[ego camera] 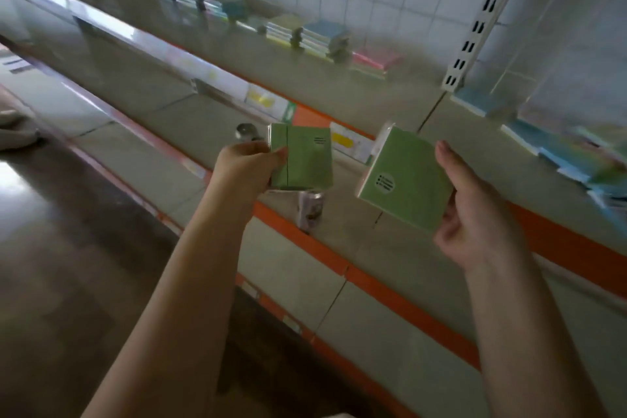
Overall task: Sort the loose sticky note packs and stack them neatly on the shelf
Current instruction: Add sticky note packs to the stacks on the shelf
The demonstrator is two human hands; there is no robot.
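Two green sticky note packs are held up in front of the shelf (339, 102). The left pack (303, 156) stands nearly straight, gripped by the left hand (246, 168). The right pack (407, 183) tilts, corner down, gripped by the right hand (475, 214).

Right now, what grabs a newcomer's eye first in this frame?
Two green sticky note packs held up mid-frame: the left hand grips one green pack, the right hand grips a second green pack, tilted. Behind them, rows of pastel packs line the back of the shelf, with orange edge strips running diagonally below.
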